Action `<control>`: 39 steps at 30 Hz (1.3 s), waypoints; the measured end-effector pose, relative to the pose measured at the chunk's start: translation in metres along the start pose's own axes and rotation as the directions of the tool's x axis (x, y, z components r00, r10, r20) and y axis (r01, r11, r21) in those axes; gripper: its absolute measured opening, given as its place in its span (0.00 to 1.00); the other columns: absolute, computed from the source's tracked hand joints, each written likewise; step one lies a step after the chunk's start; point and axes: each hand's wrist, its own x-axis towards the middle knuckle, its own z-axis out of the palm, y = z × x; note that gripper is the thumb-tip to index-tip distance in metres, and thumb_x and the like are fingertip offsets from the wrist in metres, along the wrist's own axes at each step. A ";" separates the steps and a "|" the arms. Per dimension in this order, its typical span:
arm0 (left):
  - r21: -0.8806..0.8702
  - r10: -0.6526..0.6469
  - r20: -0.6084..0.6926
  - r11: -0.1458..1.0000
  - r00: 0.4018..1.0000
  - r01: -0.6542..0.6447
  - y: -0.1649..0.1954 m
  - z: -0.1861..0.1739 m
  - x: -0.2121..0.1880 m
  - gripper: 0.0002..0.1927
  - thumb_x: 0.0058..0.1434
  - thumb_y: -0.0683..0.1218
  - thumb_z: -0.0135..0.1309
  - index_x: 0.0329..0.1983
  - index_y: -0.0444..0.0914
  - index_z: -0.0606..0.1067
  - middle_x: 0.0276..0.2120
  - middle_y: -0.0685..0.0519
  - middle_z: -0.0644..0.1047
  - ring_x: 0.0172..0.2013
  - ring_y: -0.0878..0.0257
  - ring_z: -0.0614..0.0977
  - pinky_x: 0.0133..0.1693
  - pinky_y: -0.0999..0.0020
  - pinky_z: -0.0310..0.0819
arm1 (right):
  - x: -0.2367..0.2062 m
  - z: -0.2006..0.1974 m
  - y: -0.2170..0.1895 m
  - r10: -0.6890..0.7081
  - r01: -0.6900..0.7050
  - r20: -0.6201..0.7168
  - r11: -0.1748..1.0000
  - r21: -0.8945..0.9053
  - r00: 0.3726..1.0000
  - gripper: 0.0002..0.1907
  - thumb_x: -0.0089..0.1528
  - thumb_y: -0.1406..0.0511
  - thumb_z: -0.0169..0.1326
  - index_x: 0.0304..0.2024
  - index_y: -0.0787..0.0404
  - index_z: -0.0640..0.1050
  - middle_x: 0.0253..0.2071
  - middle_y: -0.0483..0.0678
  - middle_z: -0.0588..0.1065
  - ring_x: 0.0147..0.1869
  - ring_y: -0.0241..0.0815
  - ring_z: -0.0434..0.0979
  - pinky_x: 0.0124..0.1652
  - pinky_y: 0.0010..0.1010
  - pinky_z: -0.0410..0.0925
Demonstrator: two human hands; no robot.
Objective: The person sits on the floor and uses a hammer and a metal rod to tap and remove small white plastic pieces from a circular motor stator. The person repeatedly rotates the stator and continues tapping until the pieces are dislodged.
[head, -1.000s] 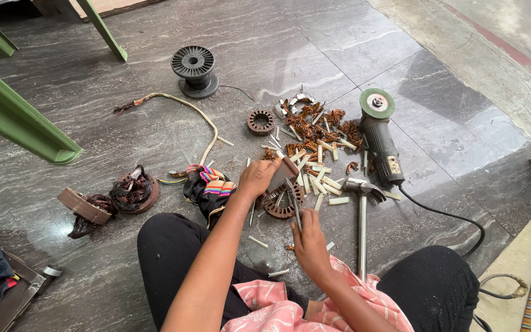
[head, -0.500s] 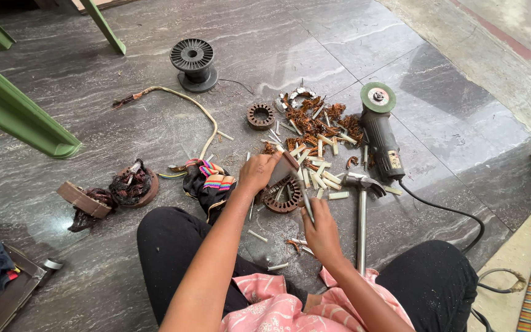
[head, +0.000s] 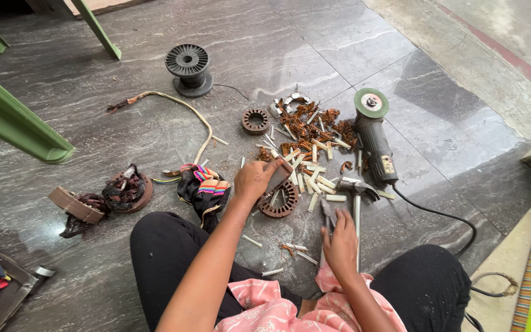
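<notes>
Both hands are down on the dark stone floor [head: 124, 80] in front of the seated person's knees. Their left hand [head: 254, 179] is clenched around a flat brownish block [head: 278, 176], which it presses onto the upper rim of a rusty slotted metal ring [head: 281, 201] lying flat on the floor. Their right hand [head: 341, 246] is closed around the lower end of a slim metal tool [head: 327, 212], whose tip points up towards the ring; just beside it, touching or nearly so, lies a hammer [head: 356, 203] with its head away from the person and its handle running back towards the right knee. Beyond the ring, a heap of tangled copper wire and short white strips [head: 311, 132] is spread over the floor, with a second, smaller slotted ring [head: 255, 120] at its left edge. An angle grinder [head: 375, 138] lies at the right of the heap, its green disc farthest from the person and its black cord trailing off past the right knee. Near the left knee lies a bundle of striped cloth [head: 204, 187], and farther left sits a round part wrapped in dark burnt wire [head: 124, 190]. An empty black spool [head: 187, 67] stands well apart towards the far side, near green metal legs [head: 13, 117]
</notes>
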 end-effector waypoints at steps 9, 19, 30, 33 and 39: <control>-0.437 -0.105 0.250 0.875 0.963 0.209 -0.041 0.015 0.029 0.64 0.54 0.88 0.17 0.66 0.35 0.70 0.61 0.35 0.72 0.65 0.43 0.70 0.65 0.52 0.61 | 0.060 -0.036 -0.116 -0.655 0.645 0.026 0.750 0.144 0.756 0.36 0.69 0.55 0.47 0.76 0.59 0.55 0.78 0.57 0.53 0.83 0.52 0.47 0.76 0.52 0.42; -0.490 -0.112 0.398 0.813 0.911 0.314 -0.034 0.013 0.023 0.68 0.45 0.88 0.14 0.73 0.40 0.65 0.71 0.41 0.63 0.72 0.50 0.61 0.71 0.53 0.49 | 0.171 -0.061 -0.067 -0.438 0.425 -0.021 0.882 -0.202 0.899 0.33 0.73 0.54 0.38 0.78 0.55 0.52 0.81 0.50 0.48 0.85 0.46 0.38 0.76 0.49 0.33; -0.500 -0.150 0.315 0.813 0.937 0.298 -0.027 0.006 0.013 0.63 0.49 0.86 0.10 0.73 0.45 0.65 0.66 0.42 0.72 0.67 0.51 0.71 0.67 0.54 0.60 | 0.115 -0.034 -0.122 -0.254 0.451 0.609 0.872 -0.193 0.752 0.57 0.54 0.54 0.63 0.78 0.46 0.44 0.79 0.42 0.41 0.82 0.43 0.29 0.75 0.53 0.25; -0.597 -0.109 0.178 0.778 0.978 0.196 -0.024 0.007 0.005 0.58 0.53 0.83 0.13 0.75 0.47 0.61 0.66 0.44 0.71 0.68 0.53 0.68 0.67 0.55 0.56 | 0.123 -0.033 -0.126 -0.394 0.523 0.405 0.804 -0.283 0.825 0.52 0.53 0.66 0.60 0.77 0.50 0.50 0.81 0.46 0.46 0.84 0.44 0.36 0.75 0.54 0.31; -0.873 -0.170 -0.109 0.487 0.980 -0.012 -0.039 0.024 -0.029 0.48 0.63 0.78 0.28 0.73 0.40 0.63 0.60 0.44 0.75 0.63 0.53 0.73 0.64 0.60 0.65 | 0.131 0.003 -0.129 -0.731 0.774 0.255 0.610 -0.172 0.633 0.37 0.53 0.68 0.57 0.66 0.51 0.67 0.70 0.48 0.64 0.76 0.49 0.56 0.68 0.59 0.50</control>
